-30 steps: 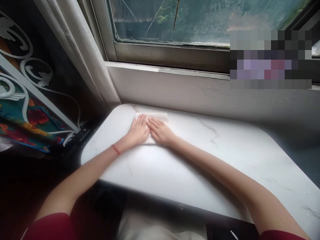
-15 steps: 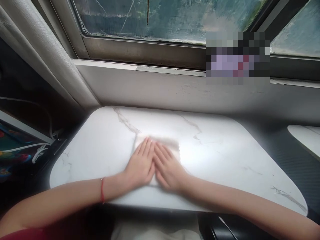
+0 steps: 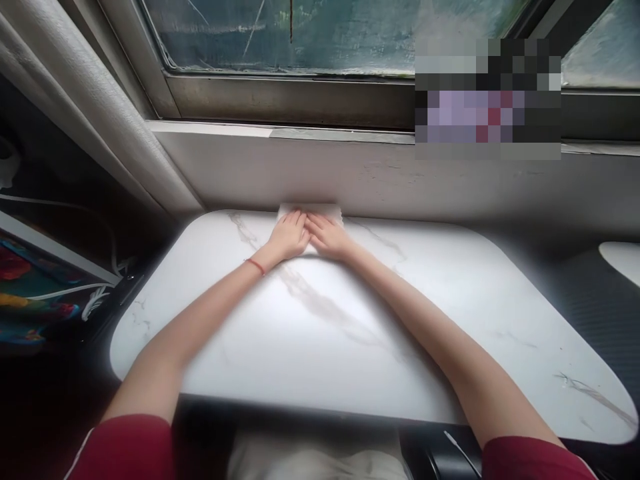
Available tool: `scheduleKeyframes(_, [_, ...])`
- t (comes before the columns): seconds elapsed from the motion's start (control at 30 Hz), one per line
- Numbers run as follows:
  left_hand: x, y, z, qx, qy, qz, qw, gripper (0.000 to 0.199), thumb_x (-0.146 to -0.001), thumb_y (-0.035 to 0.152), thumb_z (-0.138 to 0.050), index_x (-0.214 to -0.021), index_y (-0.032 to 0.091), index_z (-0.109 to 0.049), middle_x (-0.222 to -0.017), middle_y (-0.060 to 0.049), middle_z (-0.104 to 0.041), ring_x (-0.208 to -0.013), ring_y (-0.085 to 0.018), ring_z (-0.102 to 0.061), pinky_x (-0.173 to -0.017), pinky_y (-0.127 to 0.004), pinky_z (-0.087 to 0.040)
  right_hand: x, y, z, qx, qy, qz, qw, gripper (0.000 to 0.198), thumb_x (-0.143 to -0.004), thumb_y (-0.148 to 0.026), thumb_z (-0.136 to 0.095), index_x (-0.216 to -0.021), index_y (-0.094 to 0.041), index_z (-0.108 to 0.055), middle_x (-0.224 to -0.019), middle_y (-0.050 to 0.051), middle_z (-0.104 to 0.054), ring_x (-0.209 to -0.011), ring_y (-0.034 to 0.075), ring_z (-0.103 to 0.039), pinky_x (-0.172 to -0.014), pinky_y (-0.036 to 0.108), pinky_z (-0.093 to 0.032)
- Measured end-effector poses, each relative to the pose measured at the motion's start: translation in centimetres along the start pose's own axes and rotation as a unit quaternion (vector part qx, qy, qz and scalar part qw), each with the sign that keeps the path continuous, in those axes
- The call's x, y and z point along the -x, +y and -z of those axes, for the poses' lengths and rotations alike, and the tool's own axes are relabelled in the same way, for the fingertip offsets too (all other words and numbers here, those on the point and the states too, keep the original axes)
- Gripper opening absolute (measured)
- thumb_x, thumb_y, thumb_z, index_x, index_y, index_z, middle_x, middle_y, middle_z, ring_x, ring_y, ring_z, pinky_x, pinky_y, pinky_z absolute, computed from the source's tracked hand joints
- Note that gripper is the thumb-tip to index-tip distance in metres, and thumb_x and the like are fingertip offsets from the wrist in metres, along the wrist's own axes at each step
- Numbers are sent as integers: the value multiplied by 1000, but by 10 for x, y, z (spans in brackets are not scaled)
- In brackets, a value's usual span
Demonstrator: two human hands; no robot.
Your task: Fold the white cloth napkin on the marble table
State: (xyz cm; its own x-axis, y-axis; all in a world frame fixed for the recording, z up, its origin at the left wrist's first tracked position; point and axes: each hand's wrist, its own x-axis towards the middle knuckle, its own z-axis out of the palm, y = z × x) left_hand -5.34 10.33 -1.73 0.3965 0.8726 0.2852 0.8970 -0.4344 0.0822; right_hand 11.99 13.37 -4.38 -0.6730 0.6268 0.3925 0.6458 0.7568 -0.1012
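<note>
Left hand [image 3: 290, 235] and right hand [image 3: 326, 236] are lying flat, fingers extended, inner edges touching, both pressing on a white cloth [image 3: 321, 209] w/ a scalloped right edge (poss. a wipe); neither is clamping it. The cloth is sitting at the middle of the desk's far edge, its back strip overlapping that edge next to the wall; can't tell if it's touching. Step in hand, I'd judge: a wiping pass at full reach, b/c both arms are stretching nearly straight. Next move prob. calls for even palm pressure, w/ room only sideways or back toward the person.

Farther out, a red bracelet [image 3: 255, 266] is circling the left wrist, & the marble-pattern desk [image 3: 240, 347] is spreading under both forearms. Maroon sleeves [image 3: 133, 450] are showing at the near corners. Beyond, the wall [image 3: 320, 167] is rising to a window [image 3: 350, 40], w/ a pale curtain [image 3: 90, 100] hanging on the left.
</note>
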Motion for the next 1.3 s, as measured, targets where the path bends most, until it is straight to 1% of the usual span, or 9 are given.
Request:
scheduleKeyframes(0.17, [5,3,2,-11,-24,-22,999,63,-97,35,-35,-147,-3,-40,-157,-25,-37,-149,-32,-31,-124,-43,-22,30,-14,8,41,-8,-6,999,58,-98,-28,-31,-151,-6,-39,-158,22,-37,-146,34,-34,-119,53,-25])
scheduleKeyframes(0.3, [13,20,5,5,-38,-61,997,67,-98,43,-36,-150,1,-36,-160,-22,-32,-151,-32,-28,-123,-46,-22,60,-29,27,58,4,-13,998,57,-98,-27,-31,-149,-3,-41,-152,25,-43,-141,35,-38,-114,51,-30])
scheduleKeyframes(0.47, [31,58,9,48,-59,-152,986,69,-96,43,-40,-148,-3,-37,-161,-25,-30,-152,-32,-24,-125,-45,-20,107,-46,61,67,47,-31,996,40,-92,-25,-45,-125,-9,-62,-119,18,-65,-102,28,-56,-91,41,-43])
scheduleKeyframes(0.67, [85,128,21,123,-109,-227,960,77,-88,40,-47,-150,-4,-31,-162,-27,-22,-154,-35,-13,-126,-50,-18,175,-106,101,223,64,-29,972,29,-89,-14,-40,-100,-9,-67,-76,11,-61,-70,24,-46,-65,37,-38])
scheduleKeyframes(0.77, [117,157,28,149,-122,-247,950,79,-87,41,-49,-150,-4,-31,-163,-28,-19,-154,-36,-7,-126,-52,-18,208,-145,113,285,47,-32,957,30,-87,-7,-39,-96,-6,-68,-80,15,-65,-75,25,-53,-71,40,-43])
scheduleKeyframes(0.87, [128,171,29,142,-121,-252,950,78,-88,41,-48,-149,-6,-33,-161,-30,-21,-153,-39,-6,-125,-55,-17,228,-160,112,302,42,-41,951,38,-87,-7,-39,-113,3,-66,-110,25,-69,-107,33,-60,-96,47,-45])
scheduleKeyframes(1.0, [97,172,18,108,-119,-249,955,79,-90,43,-46,-150,-6,-31,-161,-29,-22,-153,-39,-10,-126,-52,-16,226,-124,94,244,32,-84,966,50,-87,-7,-36,-130,11,-56,-134,31,-59,-130,37,-53,-110,52,-42])
scheduleKeyframes(1.17, [14,168,-5,54,-112,-185,975,77,-93,45,-39,-152,-5,-30,-162,-25,-24,-154,-33,-17,-126,-46,-15,193,-24,76,85,17,-142,986,55,-94,-16,-32,-143,3,-49,-149,27,-48,-141,35,-45,-115,56,-41])
scheduleKeyframes(1.3, [-45,171,-18,20,-107,-154,982,75,-94,43,-37,-153,-3,-30,-163,-23,-26,-153,-30,-22,-126,-42,-15,169,45,75,29,13,-166,986,55,-95,-22,-33,-143,3,-48,-153,26,-43,-145,33,-39,-121,53,-33])
